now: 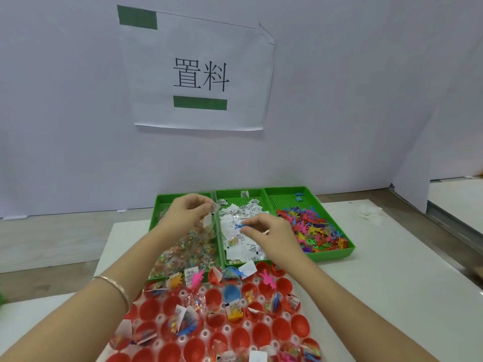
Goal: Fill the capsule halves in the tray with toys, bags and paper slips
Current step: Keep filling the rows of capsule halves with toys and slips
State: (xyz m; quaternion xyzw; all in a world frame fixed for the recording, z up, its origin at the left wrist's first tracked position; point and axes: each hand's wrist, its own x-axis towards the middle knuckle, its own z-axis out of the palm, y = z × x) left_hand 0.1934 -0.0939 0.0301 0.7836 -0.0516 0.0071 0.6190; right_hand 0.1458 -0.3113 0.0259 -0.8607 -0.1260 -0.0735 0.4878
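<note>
Right hand (264,232) pinches a blue toy (239,226), left hand (187,212) a clear bag (208,220); either could slip into the paper-slip bin (230,192)

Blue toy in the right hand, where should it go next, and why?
Probably down into an empty red capsule half near the person. The right hand pinches the blue toy above the green bin of paper slips, not over the tray, and several halves hold nothing yet. The left hand pinches a clear bag, which could follow.
</note>
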